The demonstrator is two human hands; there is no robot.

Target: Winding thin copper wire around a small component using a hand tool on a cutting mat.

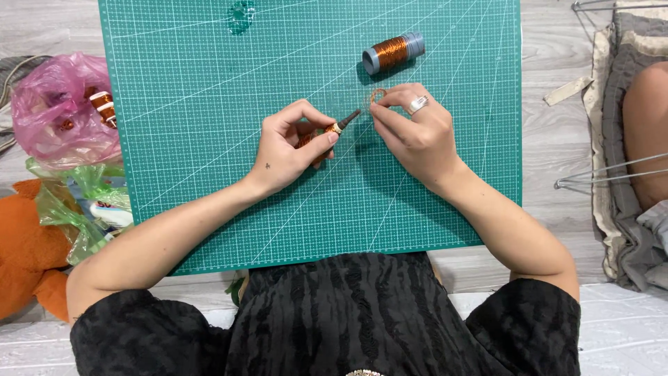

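My left hand (291, 145) grips a small tool with a copper-wrapped body and a dark pointed tip (332, 129), aimed to the right. My right hand (416, 131), wearing a silver ring, pinches a small loop of thin copper wire (378, 95) just right of the tool's tip. Both hands hover over a green gridded cutting mat (209, 104). A spool of copper wire (393, 52) lies on its side on the mat, just beyond my right hand.
A pink plastic bag (59, 111) with copper spools sits left of the mat, with a green plastic bag (83, 202) and an orange soft object (24, 251) below it. Grey fabric (626, 139) and metal wire rods (612, 174) lie at the right on the wooden floor.
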